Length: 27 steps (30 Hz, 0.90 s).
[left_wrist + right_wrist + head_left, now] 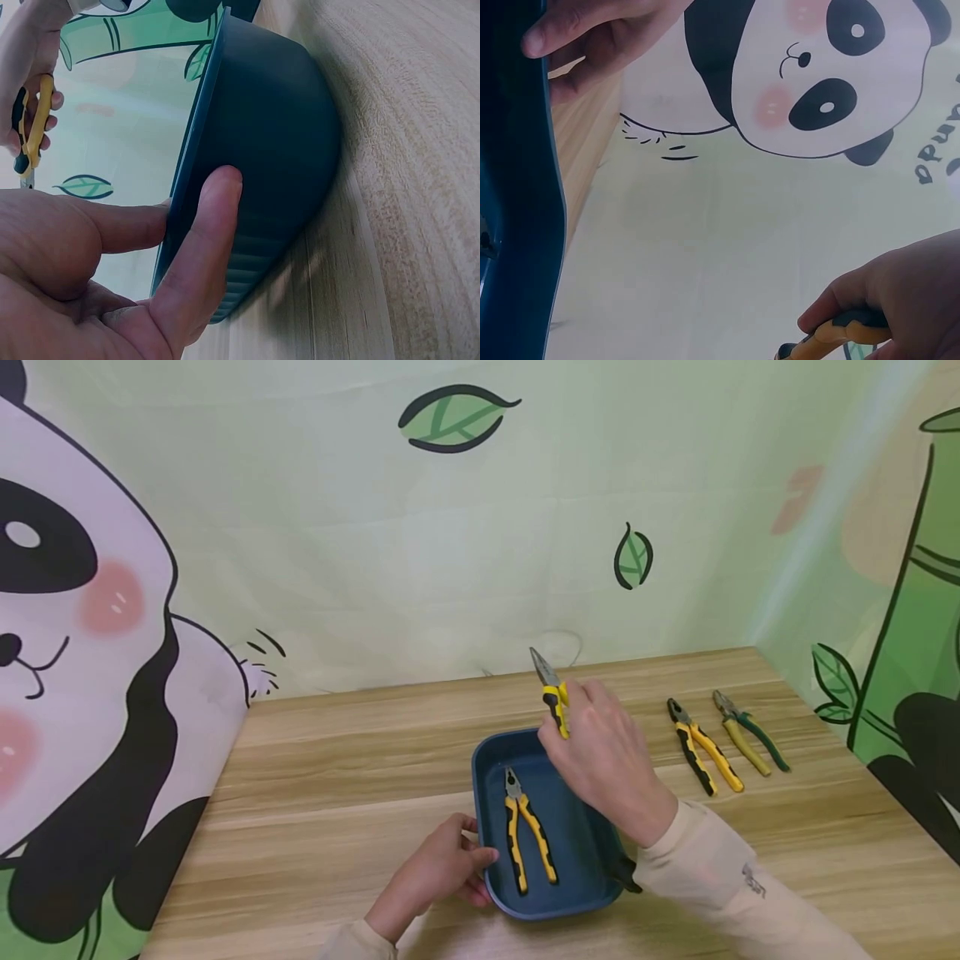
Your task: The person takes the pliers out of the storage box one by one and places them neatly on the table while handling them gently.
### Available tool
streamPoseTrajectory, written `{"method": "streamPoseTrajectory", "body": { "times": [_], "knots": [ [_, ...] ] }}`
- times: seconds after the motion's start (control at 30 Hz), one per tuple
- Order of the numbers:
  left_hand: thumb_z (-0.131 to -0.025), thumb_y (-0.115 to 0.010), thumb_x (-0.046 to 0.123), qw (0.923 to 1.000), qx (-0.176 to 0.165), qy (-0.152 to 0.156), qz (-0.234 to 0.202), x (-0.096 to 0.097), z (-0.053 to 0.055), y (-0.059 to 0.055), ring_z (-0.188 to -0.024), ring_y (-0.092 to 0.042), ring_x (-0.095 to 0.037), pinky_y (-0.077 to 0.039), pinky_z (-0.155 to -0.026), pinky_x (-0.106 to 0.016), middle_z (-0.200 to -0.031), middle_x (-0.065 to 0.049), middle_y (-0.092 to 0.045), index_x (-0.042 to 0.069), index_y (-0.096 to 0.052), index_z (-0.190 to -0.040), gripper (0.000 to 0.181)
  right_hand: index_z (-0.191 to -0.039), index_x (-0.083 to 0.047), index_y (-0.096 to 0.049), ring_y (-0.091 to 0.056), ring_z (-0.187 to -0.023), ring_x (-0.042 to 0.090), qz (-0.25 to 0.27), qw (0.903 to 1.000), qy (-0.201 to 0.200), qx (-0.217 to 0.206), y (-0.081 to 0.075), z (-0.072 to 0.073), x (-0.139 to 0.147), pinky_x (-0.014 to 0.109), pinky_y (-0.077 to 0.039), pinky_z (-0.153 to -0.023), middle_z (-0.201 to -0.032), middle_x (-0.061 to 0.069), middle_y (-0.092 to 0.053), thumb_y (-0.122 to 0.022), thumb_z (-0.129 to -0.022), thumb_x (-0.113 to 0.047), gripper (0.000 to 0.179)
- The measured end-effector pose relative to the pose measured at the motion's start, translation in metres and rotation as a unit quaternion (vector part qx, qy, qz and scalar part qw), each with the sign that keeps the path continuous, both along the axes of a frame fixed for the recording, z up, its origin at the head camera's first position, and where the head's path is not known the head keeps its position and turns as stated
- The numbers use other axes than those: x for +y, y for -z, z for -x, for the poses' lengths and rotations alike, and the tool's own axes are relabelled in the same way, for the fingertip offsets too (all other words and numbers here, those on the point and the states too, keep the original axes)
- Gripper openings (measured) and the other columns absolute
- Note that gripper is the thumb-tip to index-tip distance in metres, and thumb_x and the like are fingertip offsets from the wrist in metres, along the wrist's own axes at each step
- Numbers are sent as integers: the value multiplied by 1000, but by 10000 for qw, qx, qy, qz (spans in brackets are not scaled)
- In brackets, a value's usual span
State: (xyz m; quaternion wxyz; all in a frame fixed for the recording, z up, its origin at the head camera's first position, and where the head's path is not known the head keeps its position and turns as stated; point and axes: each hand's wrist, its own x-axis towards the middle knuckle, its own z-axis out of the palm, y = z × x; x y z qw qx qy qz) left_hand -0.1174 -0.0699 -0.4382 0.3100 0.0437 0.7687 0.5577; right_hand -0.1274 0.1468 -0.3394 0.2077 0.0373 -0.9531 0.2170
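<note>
My right hand (603, 752) grips needle-nose pliers (551, 683) by their yellow and black handles, above the far end of a blue tray (480, 793). Their pointed jaws face away from me. In the right wrist view only part of a handle (840, 330) shows in the hand. My left hand (450, 860) pinches the tray's left wall, thumb on one side and fingers on the other, as the left wrist view shows. Combination pliers (529, 831) with yellow and black handles lie inside the tray, handles toward me.
Right of the tray on the wooden table (337, 777) lie yellow-and-black pliers (701, 747) and, beside them, pliers with yellow and green handles (750, 733). A dark object (624, 872) sits at the tray's right edge, partly behind the sleeve. A printed cloth backdrop (337, 527) stands behind.
</note>
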Motion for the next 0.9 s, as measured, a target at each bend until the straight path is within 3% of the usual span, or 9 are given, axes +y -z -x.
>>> {"method": "streamPoseTrajectory", "body": {
  "times": [0.9],
  "knots": [
    [-99, -66, 1, 9999, 48, -13, -126, 0, -1, 3, -57, -67, -18, -65, -55, -35, -95, -21, -64, -14, -39, -135, 47, -125, 16, -62, -60, -80, 34, -153, 9995, 165, 211, 13, 4, 22, 46, -59, -57, -107, 27, -63, -69, -95, -19, 46]
  ]
}}
